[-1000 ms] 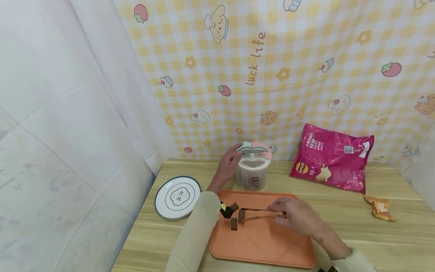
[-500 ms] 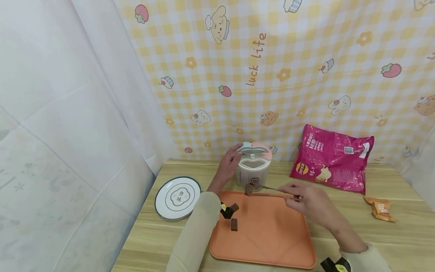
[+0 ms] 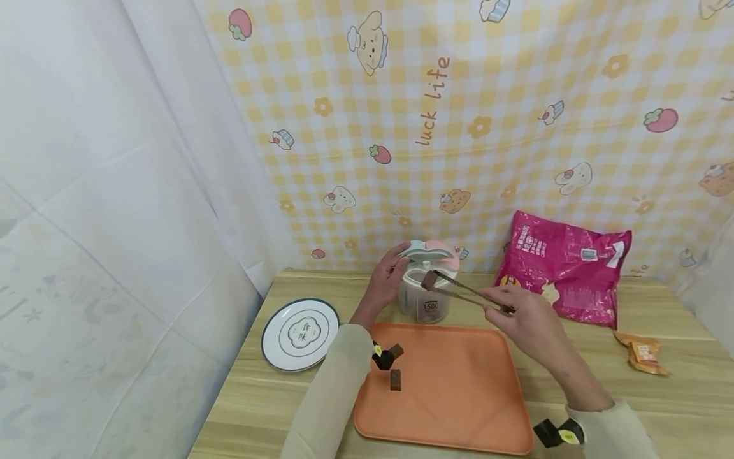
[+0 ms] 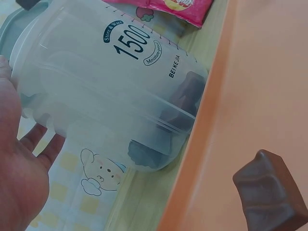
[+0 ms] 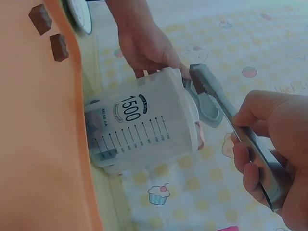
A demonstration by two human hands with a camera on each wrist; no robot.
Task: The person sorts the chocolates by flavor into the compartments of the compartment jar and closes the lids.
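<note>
A clear storage container (image 3: 423, 307) marked 1500 stands behind the orange tray (image 3: 447, 408), its lid (image 3: 430, 254) raised. My left hand (image 3: 383, 284) grips its upper left side near the lid. With my right hand (image 3: 530, 322) I hold metal tongs (image 3: 467, 296), which pinch a brown chocolate piece (image 3: 429, 280) over the container's opening. Dark pieces (image 4: 187, 94) lie at the container's bottom in the left wrist view. Two more chocolate pieces rest on the tray, one (image 3: 395, 380) in front and another (image 3: 396, 350) by my left wrist.
To the left of the tray sits a white plate (image 3: 275, 338) with a dark rim. A magenta chip bag (image 3: 573, 268) leans against the patterned cloth (image 3: 504, 159) at the back right. A small orange wrapped snack (image 3: 642, 352) lies in front of the bag.
My right hand has lifted the chocolate piece off the tray with the tongs and carried it up and back to the container's opening. The left hand has stayed in place.
</note>
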